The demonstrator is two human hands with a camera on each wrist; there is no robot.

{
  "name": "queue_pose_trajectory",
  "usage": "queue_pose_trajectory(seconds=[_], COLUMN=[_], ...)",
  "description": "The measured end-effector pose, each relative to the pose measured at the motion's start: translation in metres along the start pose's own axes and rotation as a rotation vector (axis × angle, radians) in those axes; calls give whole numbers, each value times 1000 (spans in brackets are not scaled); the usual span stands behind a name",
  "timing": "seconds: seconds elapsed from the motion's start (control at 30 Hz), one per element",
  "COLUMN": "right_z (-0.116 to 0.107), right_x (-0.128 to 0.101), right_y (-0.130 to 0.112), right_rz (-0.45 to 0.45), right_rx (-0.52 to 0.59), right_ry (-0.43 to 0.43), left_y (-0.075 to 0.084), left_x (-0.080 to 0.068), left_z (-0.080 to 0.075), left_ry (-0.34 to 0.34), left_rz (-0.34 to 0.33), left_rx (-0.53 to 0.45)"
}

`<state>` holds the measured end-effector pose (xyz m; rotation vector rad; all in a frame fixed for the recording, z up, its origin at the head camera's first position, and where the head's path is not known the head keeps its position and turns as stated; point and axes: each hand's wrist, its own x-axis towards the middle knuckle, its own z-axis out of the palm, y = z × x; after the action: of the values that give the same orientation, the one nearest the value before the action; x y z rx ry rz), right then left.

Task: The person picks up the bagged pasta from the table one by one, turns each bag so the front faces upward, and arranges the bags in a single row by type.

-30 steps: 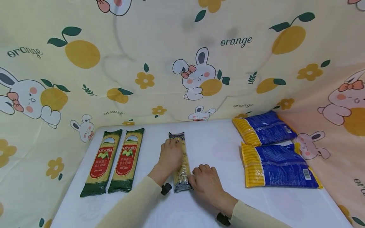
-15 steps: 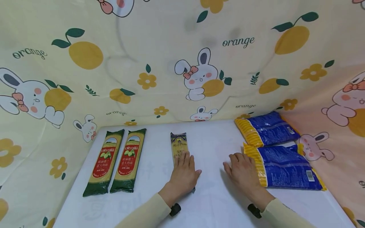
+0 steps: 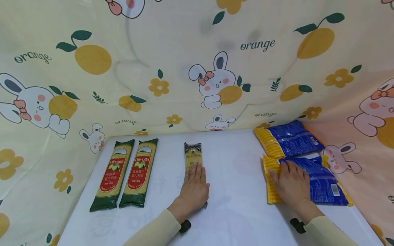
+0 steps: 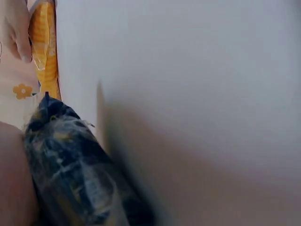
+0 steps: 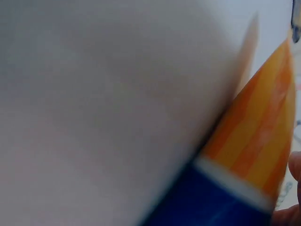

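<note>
My left hand (image 3: 194, 189) lies over the lower half of a slim gold pasta packet (image 3: 193, 156) with a dark patterned top, fingers straight and together. The packet's dark, crinkled clear end (image 4: 77, 169) fills the lower left of the left wrist view. On the right, my right hand (image 3: 292, 186) is over the left part of a blue and yellow bag (image 3: 321, 181), fingers loosely extended. In the right wrist view the bag's orange-striped end (image 5: 258, 127) shows, with a fingertip (image 5: 295, 165) at the edge. The bag's contents are hidden.
Two green and gold spaghetti packets (image 3: 112, 174) with red labels lie side by side at the left. A second blue and yellow bag (image 3: 287, 138) lies behind the first, against the printed curtain (image 3: 172, 44). A white cloth (image 3: 240, 222) covers the table.
My left hand has slid down the pasta packet and flattened, after gripping it higher up. My right hand has left the packet's lower end and moved right, onto the nearer blue bag.
</note>
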<state>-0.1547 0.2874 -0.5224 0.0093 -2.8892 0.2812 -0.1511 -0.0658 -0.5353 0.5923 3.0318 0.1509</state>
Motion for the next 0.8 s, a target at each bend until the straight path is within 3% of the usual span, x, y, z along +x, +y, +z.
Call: queue_pose_trajectory(seconds=[0.2, 0.8], right_z=[3, 2], right_x=[1, -3], right_y=[13, 5], right_rz=[118, 178], right_rx=[26, 22], right_ry=[-151, -291], left_y=[-18, -86], left_x=[-5, -24], left_z=[-2, -7], left_ry=[8, 3], left_rz=[-1, -69], left_rx=[-2, -36])
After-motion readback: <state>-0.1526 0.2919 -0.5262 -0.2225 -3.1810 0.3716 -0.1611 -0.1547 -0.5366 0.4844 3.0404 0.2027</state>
